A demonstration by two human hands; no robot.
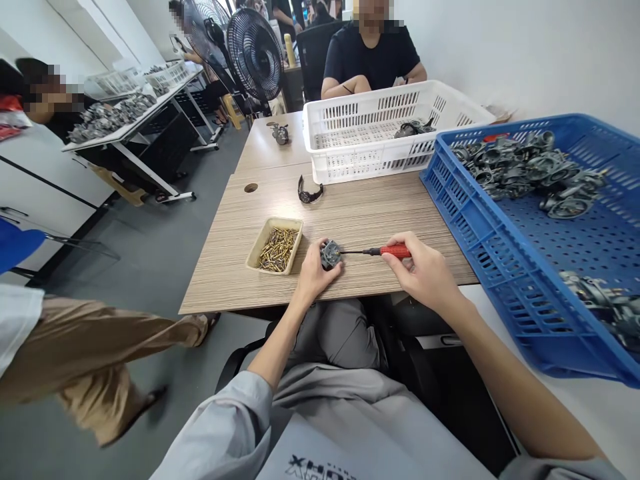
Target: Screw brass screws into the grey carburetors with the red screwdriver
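Near the table's front edge, my left hand is closed around a small grey metal carburetor, steadying it on the wood. My right hand grips the red handle of a screwdriver. Its dark shaft lies level and points left, with the tip at the carburetor's right side; whether it sits in a screw is too small to tell. Just left of my left hand stands a cream plastic tub holding many small brass-coloured parts.
A blue crate of carburetors borders the right side. Behind it, a white crate holds a few parts, with a wristwatch in front. Another carburetor lies farther back. A person sits opposite; someone's legs are at left.
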